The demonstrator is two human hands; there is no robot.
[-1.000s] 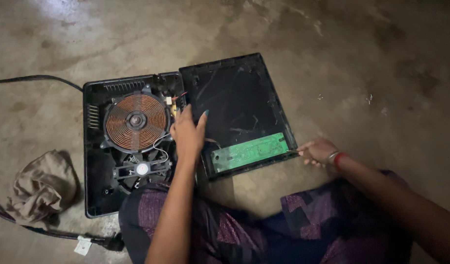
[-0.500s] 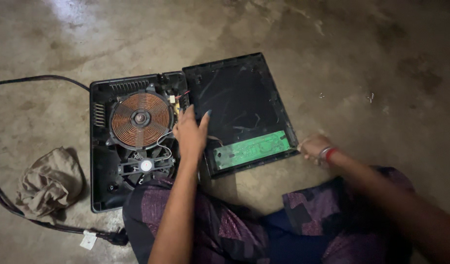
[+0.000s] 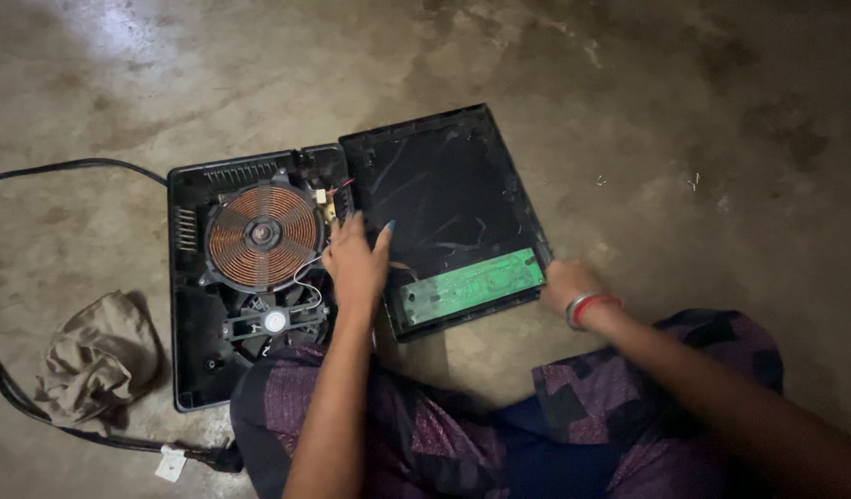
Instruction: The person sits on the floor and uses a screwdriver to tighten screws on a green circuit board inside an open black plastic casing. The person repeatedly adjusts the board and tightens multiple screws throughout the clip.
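We work on an opened induction cooker that lies on the concrete floor at the centre of the frame. Its black base housing sits centre-left with the copper induction coil exposed and the cooling fan just below it. The top cover panel is folded out to the right, inner face up, with a green circuit board along its lower edge.

Our left hand rests at the seam between base and cover, fingers loosely spread over the thin wires beside the coil; we cannot tell whether they pinch a wire. Our right hand lies at the lower right corner of the cover, fingers curled against its edge.

We judge the cover panel stiff, flat and brittle, likely with a glass face underneath. We hold it by its outer frame edges, never by the circuit board. The wires joining both halves look thin and easy to tear, so we keep the halves close together.

A crumpled cloth and the power cable lie at the left.
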